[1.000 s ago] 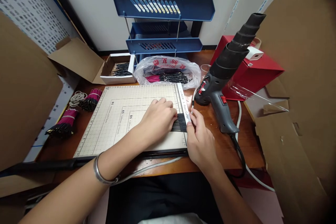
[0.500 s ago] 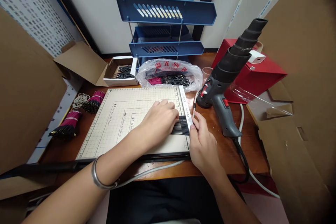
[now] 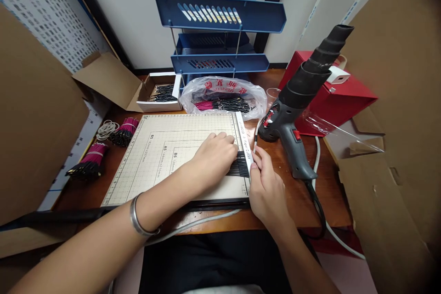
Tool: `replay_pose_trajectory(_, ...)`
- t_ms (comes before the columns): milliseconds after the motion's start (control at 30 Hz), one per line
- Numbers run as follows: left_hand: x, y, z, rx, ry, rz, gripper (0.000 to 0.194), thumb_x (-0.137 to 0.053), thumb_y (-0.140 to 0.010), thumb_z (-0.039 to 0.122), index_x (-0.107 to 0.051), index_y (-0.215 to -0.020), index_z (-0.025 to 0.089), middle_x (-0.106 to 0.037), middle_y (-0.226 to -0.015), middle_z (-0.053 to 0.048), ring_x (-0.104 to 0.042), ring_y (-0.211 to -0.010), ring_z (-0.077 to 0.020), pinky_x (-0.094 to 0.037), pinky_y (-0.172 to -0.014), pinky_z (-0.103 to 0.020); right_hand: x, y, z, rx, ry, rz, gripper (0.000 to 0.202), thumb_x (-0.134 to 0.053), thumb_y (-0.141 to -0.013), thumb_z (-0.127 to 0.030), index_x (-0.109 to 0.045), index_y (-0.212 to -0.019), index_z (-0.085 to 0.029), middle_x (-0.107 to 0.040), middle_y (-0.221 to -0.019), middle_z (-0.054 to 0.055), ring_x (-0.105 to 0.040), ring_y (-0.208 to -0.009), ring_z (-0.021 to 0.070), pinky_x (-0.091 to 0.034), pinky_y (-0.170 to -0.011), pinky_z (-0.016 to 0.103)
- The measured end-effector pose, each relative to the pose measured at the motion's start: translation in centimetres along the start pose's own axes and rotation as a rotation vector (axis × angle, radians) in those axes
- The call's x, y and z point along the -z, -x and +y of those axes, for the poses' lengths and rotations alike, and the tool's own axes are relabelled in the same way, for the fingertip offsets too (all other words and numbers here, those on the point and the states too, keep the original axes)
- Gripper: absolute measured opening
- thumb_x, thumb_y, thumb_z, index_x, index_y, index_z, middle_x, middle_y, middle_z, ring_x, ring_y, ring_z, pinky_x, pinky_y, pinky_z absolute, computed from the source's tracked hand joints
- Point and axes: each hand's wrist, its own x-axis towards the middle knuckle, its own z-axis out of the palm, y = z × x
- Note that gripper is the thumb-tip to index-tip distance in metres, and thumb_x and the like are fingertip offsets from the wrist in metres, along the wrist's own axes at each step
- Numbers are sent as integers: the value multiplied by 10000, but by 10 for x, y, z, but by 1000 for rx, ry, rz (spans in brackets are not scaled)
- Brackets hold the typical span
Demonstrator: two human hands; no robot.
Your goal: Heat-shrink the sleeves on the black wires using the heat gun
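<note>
A cream gridded paper cutter board (image 3: 134, 170) lies on the wooden table. Near its right edge, a flat row of thin black strands (image 3: 240, 165) runs up to the white strip (image 3: 245, 140) marked Paper Cutter. My left hand (image 3: 217, 158) rests over the left part of this row, fingers curled down on the strands; its fingertips are mostly hidden. At the right edge of the board, my right hand (image 3: 267, 188) has its thumb and fingers pressed round the end of the white strip, beside the strands' right ends.
Behind the board are a plastic bag (image 3: 223, 96) of black and magenta pieces, a small box (image 3: 160, 96) and a blue tray rack (image 3: 220, 14). Magenta-black bundles (image 3: 91, 161) lie left. A heat gun (image 3: 296, 115) stands at right before a red box (image 3: 334, 110).
My left hand and forearm have shifted slightly to the right along the strands. My right hand stays at the cutter's edge. The view has moved a little.
</note>
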Motion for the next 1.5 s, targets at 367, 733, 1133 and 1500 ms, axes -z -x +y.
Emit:
replay_pose_trajectory(367,18,27,17,-33,-34,84,154,-574,-978,147,-661,-850,151,-629,-866,-77,-562,-837,-239,-387,-713,-369,2,0,-1,-5,-5,24,533,-296,-996,-403,-464,-1479,-257,-630,-1436,77,-657,-1207,316,-493,-967,462)
replay_pose_trajectory(733,-8,42,38,-40,-74,119,162,-604,-913,101,-600,-768,175,-612,-829,-73,-568,-809,-242,-381,-663,-372,2,0,3,70,-6,11,497,-315,-1013,-399,-471,-1462,-256,-643,-1424,69,-641,-1249,294,-487,-978,430)
replay_pose_trajectory(1133,-15,53,32,144,133,285,129,-617,-975,270,-687,-1010,167,-680,-989,-85,-597,-915,-265,-479,-763,-400,2,0,4,91,70,-48,530,-349,-999,-392,-408,-1507,-252,-611,-1451,96,-605,-1285,327,-462,-1039,519)
replay_pose_trajectory(1500,-42,92,44,127,83,316,607,-419,-1055,530,-450,-1525,148,-452,-1614,-51,-363,-1511,-310,-240,-1245,-513,1,-2,4,118,120,-97,584,-356,-981,-376,-372,-1545,-224,-559,-1504,105,-573,-1323,330,-464,-1062,545)
